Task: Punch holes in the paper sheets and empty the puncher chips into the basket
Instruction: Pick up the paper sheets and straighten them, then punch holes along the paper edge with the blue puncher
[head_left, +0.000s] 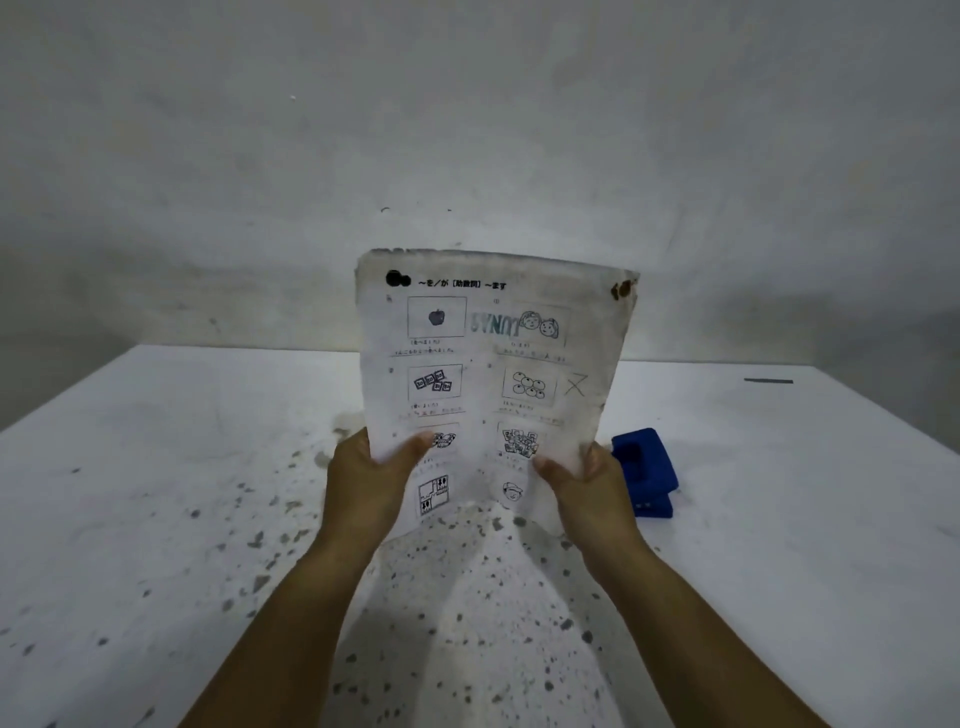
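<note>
A stack of printed paper sheets with small drawings stands upright above the table, its lower edge near the tabletop. My left hand grips the stack's lower left edge, thumb on the front. My right hand grips the lower right edge the same way. A blue hole puncher lies on the table just right of my right hand, partly hidden behind it. No basket is in view.
The white table is speckled with dark spots in the middle. A grey wall stands close behind its far edge. A thin dark strip lies at the table's far right.
</note>
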